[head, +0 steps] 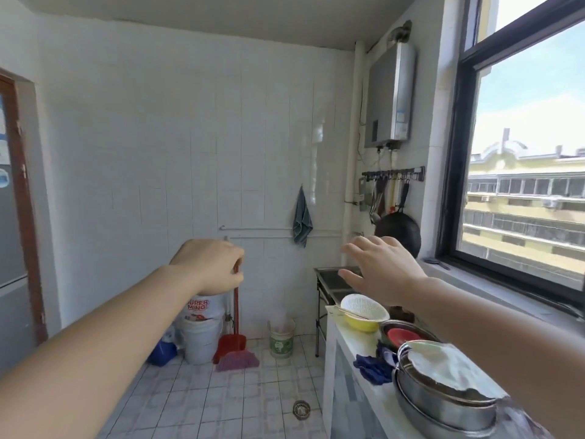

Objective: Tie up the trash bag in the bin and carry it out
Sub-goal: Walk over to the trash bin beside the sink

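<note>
While the left hand is held loosely curled and the right hand spread wide, both empty, the bin with its trash bag is seen far off by the back wall, so the broom just left of it could be knocked over during the reach.

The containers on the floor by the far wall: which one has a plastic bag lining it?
The small green bin standing alone, right of the red dustpan: a translucent bag rises from its rim. The stacked white buckets left of the dustpan show no liner.
</note>
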The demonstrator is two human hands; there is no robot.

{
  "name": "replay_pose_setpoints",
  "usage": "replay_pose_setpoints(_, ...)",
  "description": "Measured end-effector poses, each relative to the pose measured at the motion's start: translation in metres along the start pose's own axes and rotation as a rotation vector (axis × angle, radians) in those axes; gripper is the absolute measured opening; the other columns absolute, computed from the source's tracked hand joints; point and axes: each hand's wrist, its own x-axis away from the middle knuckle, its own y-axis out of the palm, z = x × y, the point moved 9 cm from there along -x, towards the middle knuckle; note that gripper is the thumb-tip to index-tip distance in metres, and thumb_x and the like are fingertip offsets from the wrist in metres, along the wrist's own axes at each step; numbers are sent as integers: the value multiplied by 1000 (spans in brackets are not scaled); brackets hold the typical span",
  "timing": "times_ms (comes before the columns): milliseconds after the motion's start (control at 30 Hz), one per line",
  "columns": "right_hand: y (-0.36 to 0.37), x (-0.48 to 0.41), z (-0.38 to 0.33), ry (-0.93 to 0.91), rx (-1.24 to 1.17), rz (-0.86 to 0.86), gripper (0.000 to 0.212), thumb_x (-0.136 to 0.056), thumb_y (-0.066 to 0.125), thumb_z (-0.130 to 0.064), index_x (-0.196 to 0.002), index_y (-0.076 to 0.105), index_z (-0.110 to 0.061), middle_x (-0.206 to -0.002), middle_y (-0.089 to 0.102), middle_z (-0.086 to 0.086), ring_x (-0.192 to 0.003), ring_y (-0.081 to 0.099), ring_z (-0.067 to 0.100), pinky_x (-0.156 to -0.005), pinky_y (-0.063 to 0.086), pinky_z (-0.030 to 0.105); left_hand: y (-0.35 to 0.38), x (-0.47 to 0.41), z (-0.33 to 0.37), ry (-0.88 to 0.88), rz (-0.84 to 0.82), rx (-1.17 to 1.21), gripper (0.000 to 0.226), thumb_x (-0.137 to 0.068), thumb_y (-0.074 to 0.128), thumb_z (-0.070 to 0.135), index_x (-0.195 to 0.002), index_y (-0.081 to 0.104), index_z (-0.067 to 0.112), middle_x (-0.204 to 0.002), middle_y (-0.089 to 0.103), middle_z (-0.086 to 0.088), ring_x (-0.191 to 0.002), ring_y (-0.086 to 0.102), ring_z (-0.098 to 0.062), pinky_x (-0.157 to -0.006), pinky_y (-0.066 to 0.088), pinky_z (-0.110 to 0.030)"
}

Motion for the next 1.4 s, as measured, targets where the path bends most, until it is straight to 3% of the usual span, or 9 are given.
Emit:
replay_pose_setpoints(267,115,-135,53,-57,33,53,49,-91,37,-54,-129,47,-24,-130,56,-3,-125,46,22,-109,27,37,90,-166,-20,-9,-38,-43,35,-87,42,39,-114,56,23,-115,63,4,-104,58,-20,-81,47,-34)
replay_pose_setpoints(500,221,-281,110,-74,24,6,51,-92,37,-52,-133,43,-21,-135,52,0,-127,43,22,-109,30,37,164,-328,-39,-22,-71,-44,34,-88,43,36,-117,57,25,-115,63,6,-103,58,-18,-72,38,-29)
replay_pose_setpoints(833,382,-450,110,-127,-5,-38,51,-93,39,-44,-138,33,-21,-136,51,0,-127,44,24,-109,29,38,294,-499,-98,37,-64,-35,33,-90,40,33,-116,58,25,-112,65,5,-102,60,-19,-79,47,-32)
replay_pose_setpoints(1000,442,-552,113,-115,9,-55,52,-92,40,-42,-140,30,-23,-137,50,0,-128,43,23,-109,28,37,349,-598,-144,83,-55,-53,33,-89,40,33,-116,57,26,-111,66,4,-101,60,-21,-73,42,-31)
replay_pose_setpoints(1133,492,-629,118,-82,-7,-81,49,-92,39,-39,-137,32,-21,-131,53,0,-122,47,24,-106,31,36,389,-683,-182,104,-72,-35,32,-87,40,34,-113,57,25,-111,66,5,-100,60,-21,-82,50,-35)
replay_pose_setpoints(1400,615,-706,156,-45,-19,-227,50,-90,42,-36,-137,33,-22,-132,51,0,-122,46,25,-104,33,38,473,-812,-164,242,-72,103,31,-87,41,32,-112,59,29,-112,67,10,-103,60,-17,-82,46,-31)
